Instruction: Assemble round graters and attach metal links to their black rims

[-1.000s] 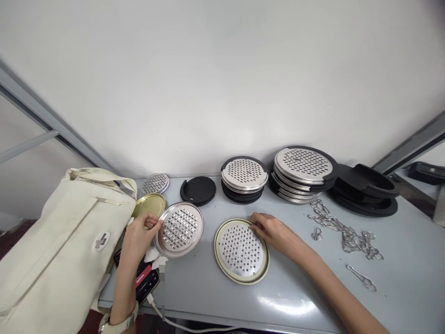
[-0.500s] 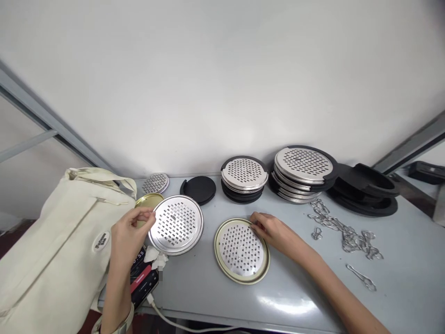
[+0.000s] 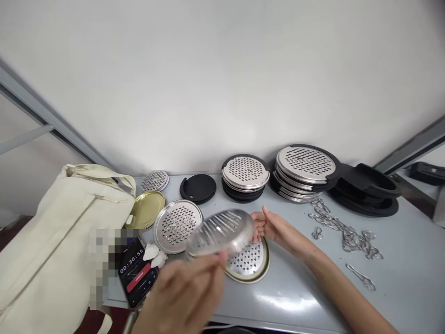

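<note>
My left hand, blurred, grips a round metal grater disc by its near edge, fingers closed on the rim. The disc is tilted and held above the table. My right hand is at the disc's right edge, thumb raised and fingers apart; whether the fingertips touch the rim I cannot tell. Beneath the held disc, a gold-rimmed grater disc lies on the table, partly covered. Another silver grater disc lies flat to the left, beside a gold disc that overlaps other pieces.
Along the wall are a small grater disc, a black round holder, and two stacks of graters in black holders. Black rings and metal clips lie right. A cream bag and phone sit left.
My left hand has moved right and nearer, carrying a grater disc over the gold-rimmed one. My right hand has let go of the gold-rimmed disc's edge and turned, thumb up.
</note>
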`<state>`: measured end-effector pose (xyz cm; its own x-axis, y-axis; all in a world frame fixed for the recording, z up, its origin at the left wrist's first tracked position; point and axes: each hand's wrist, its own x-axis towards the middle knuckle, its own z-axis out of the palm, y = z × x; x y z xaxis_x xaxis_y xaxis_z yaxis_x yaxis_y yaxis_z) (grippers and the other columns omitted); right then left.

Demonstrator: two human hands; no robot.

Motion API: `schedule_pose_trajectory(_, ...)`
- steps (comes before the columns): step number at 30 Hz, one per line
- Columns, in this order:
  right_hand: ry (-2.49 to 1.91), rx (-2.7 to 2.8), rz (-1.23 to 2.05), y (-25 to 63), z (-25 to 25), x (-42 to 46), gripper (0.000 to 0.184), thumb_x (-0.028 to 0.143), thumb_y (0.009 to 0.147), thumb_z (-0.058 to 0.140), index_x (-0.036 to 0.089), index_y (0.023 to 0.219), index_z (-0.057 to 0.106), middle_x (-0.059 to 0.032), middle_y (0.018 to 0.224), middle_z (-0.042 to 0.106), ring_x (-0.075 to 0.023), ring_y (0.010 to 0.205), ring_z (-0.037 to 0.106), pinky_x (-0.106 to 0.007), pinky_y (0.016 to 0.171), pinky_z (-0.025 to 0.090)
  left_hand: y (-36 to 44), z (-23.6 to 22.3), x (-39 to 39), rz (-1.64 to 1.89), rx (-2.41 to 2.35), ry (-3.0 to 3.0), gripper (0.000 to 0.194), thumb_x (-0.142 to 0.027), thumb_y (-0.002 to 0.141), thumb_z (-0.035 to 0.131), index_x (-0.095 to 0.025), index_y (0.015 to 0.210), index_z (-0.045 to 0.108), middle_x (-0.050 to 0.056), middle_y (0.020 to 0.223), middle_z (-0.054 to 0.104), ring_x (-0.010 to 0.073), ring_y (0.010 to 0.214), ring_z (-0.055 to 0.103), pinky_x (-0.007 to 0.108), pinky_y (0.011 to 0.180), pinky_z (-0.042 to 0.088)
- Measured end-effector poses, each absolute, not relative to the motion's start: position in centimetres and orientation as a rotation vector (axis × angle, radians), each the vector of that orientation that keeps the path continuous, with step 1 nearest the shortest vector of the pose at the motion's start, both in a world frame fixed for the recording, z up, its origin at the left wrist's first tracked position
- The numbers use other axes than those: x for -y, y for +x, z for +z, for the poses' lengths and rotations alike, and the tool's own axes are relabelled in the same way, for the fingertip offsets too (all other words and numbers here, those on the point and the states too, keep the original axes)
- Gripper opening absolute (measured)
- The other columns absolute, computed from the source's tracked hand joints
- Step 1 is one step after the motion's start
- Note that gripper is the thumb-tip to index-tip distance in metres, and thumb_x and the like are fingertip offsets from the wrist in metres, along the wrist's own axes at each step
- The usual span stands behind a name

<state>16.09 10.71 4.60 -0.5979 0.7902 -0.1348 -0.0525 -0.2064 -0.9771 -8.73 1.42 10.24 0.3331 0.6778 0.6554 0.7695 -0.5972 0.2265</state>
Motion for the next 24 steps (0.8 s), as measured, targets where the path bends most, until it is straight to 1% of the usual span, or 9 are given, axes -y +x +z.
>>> schedule_pose_trajectory(1, -0.874, 1.406, 1.916, 16.1, 4.7, -10.7, 0.054, 0.059, 0.092, 0.026, 0.017, 0.091, 0.058, -0.005, 0.076, 0.061, -0.0158, 0.071, 0.058, -0.032, 0.072, 0.046, -7.8, 10.1, -1.0, -1.089, 1.23, -2.508, 0.017, -0.02, 0.087, 0.057, -0.026, 0.098, 0.068, -0.004, 0.085, 0.07, 0.0075, 0.083, 0.064, 0.017, 0.07, 0.046)
schedule_pose_trajectory(2, -0.897, 1.383, 1.916, 16.3, 4.7, -10.7, 0.049, 0.058, 0.091, 0.032, 0.017, 0.088, 0.058, -0.0034, 0.074, 0.06, -0.0147, 0.07, 0.056, -0.03, 0.071, 0.045, -7.0, 9.9, -0.7, -0.966, 1.002, -2.567, 0.021, -0.015, 0.089, 0.052, -0.022, 0.103, 0.067, -0.003, 0.091, 0.07, 0.0069, 0.089, 0.062, 0.016, 0.074, 0.045)
schedule_pose_trajectory(4, -0.986, 1.427, 1.826, 16.8, 4.8, -11.0, 0.04, 0.055, 0.088, 0.046, 0.017, 0.08, 0.057, 0.0001, 0.071, 0.054, -0.0121, 0.068, 0.051, -0.026, 0.068, 0.042, -5.7, 9.2, -0.4, -0.714, 0.747, -2.626, 0.022, -0.009, 0.089, 0.049, -0.013, 0.103, 0.066, 0.0, 0.096, 0.069, 0.0085, 0.099, 0.059, 0.018, 0.082, 0.044)
schedule_pose_trajectory(6, -1.052, 1.52, 1.76, 17.4, 4.8, -11.4, 0.036, 0.052, 0.084, 0.053, 0.017, 0.076, 0.055, 0.0027, 0.067, 0.049, -0.01, 0.064, 0.044, -0.024, 0.062, 0.037, -5.1, 8.1, -0.5, -0.716, 0.67, -2.615, 0.019, -0.01, 0.089, 0.052, -0.011, 0.101, 0.066, 0.0, 0.092, 0.07, 0.0095, 0.099, 0.059, 0.02, 0.081, 0.044)
schedule_pose_trajectory(9, -1.077, 1.648, 1.818, 18.5, 4.8, -11.9, 0.036, 0.053, 0.08, 0.058, 0.017, 0.078, 0.055, 0.0034, 0.067, 0.047, -0.0088, 0.061, 0.038, -0.023, 0.057, 0.033, -4.9, 5.6, -0.8, -0.769, 0.62, -2.659, 0.015, -0.01, 0.085, 0.056, -0.012, 0.094, 0.068, -0.001, 0.089, 0.069, 0.0107, 0.096, 0.059, 0.02, 0.076, 0.045)
schedule_pose_trajectory(11, -1.078, 1.717, 1.864, 19.0, 4.5, -12.1, 0.036, 0.053, 0.079, 0.06, 0.017, 0.08, 0.054, 0.0029, 0.069, 0.048, -0.009, 0.062, 0.038, -0.023, 0.057, 0.031, -5.1, 3.8, -0.9, -0.822, 0.554, -2.689, 0.014, -0.01, 0.085, 0.056, -0.012, 0.09, 0.068, 0.001, 0.091, 0.069, 0.0122, 0.096, 0.059, 0.022, 0.074, 0.045)
schedule_pose_trajectory(15, -1.108, 1.791, 1.851, 19.8, 3.5, -12.2, 0.035, 0.052, 0.079, 0.06, 0.017, 0.083, 0.054, 0.0021, 0.072, 0.049, -0.0098, 0.065, 0.039, -0.023, 0.058, 0.031, -5.2, 1.6, -1.0, -0.821, 0.602, -2.728, 0.018, -0.012, 0.088, 0.049, -0.013, 0.09, 0.068, 0.003, 0.098, 0.067, 0.014, 0.095, 0.059, 0.025, 0.077, 0.044)
schedule_pose_trajectory(19, -1.164, 1.856, 1.788, 20.1, 2.7, -12.4, 0.036, 0.053, 0.079, 0.058, 0.017, 0.08, 0.054, 0.0029, 0.068, 0.047, -0.0098, 0.063, 0.038, -0.023, 0.057, 0.031, -5.1, 1.3, -1.2, -0.809, 0.641, -2.715, 0.017, -0.012, 0.089, 0.05, -0.013, 0.091, 0.066, 0.004, 0.093, 0.067, 0.0132, 0.094, 0.058, 0.025, 0.078, 0.043)
schedule_pose_trajectory(24, -1.235, 1.911, 1.751, 20.0, 2.7, -12.4, 0.036, 0.053, 0.079, 0.057, 0.018, 0.076, 0.054, 0.0018, 0.067, 0.051, -0.0106, 0.062, 0.041, -0.024, 0.058, 0.034, -5.0, 1.4, -1.2, -0.836, 0.683, -2.72, 0.014, -0.011, 0.088, 0.052, -0.012, 0.092, 0.066, 0.002, 0.085, 0.067, 0.0125, 0.09, 0.059, 0.025, 0.075, 0.042)
